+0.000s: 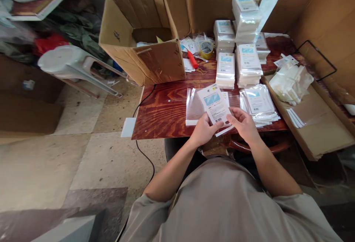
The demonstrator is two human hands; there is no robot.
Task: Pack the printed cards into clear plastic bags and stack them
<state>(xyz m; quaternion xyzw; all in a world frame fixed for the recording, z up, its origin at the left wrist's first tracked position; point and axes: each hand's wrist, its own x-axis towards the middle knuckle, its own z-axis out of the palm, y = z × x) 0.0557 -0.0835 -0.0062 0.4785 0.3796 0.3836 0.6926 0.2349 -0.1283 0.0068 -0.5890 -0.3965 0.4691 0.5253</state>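
Both my hands hold a white printed card [213, 103] with a blue panel and a barcode, tilted above the table's front edge. My left hand [204, 130] grips its lower left corner, thumb on top. At the lower right, my right hand [244, 123] pinches the card between thumb and fingers. A white strip shows under the card's lower end; whether it belongs to a bag around the card I cannot tell. Clear plastic bags [192, 108] lie flat behind my left hand. Right of my right hand is a loose pile of bagged cards [256, 101].
Several stacks of packed cards [249, 62] stand at the back of the red-brown table [155, 118]. An open cardboard box [158, 64] is at the left, near a tape roll [207, 49] and a red-handled tool [192, 59]. A shallow carton [318, 131] lies right; a stool [66, 64] stands left.
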